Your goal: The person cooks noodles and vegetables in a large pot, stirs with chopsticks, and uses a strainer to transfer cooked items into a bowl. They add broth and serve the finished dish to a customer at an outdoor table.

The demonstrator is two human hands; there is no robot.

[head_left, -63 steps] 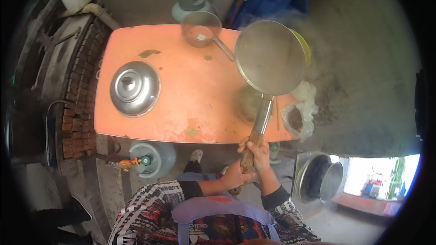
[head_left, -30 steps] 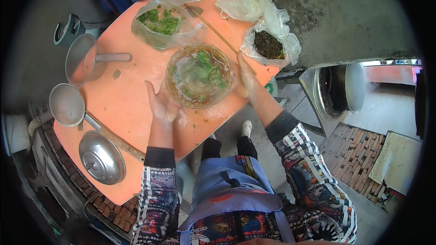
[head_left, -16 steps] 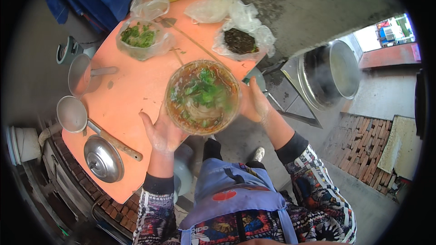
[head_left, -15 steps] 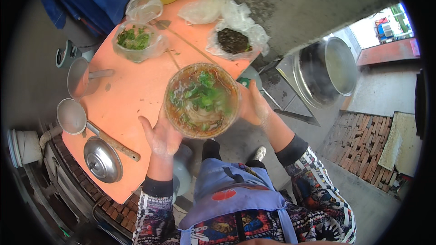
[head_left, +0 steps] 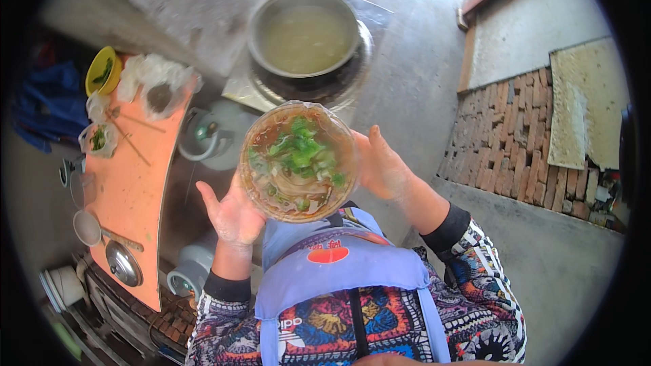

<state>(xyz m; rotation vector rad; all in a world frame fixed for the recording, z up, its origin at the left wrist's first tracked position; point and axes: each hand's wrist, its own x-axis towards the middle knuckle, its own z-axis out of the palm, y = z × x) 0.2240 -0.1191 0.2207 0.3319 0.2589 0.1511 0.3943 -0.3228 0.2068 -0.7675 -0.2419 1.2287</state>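
Grip: you are holding the clear bowl between both palms, fingers spread open against its sides rather than curled round it. Your left hand is cupping the bowl's lower left wall and underside; your right hand is pressing flat on its right wall.

Item held: the bowl is sitting level in front of your chest, off the worktop, above your blue apron. It is carrying pale noodles in reddish-brown broth, with chopped green herbs lying on top.

Just beyond the bowl: a large metal pot of cloudy pale stock is standing on a burner on the ground. A pale gas cylinder is standing just left of the bowl, between it and the worktop.

Further left: the orange worktop is bearing plastic bags, one with dark contents and one with greens, a pair of chopsticks, a small strainer ladle and a round metal lid. A yellow bowl with greens is standing at its far end.

Right side: a brick strip is running beside the concrete floor.
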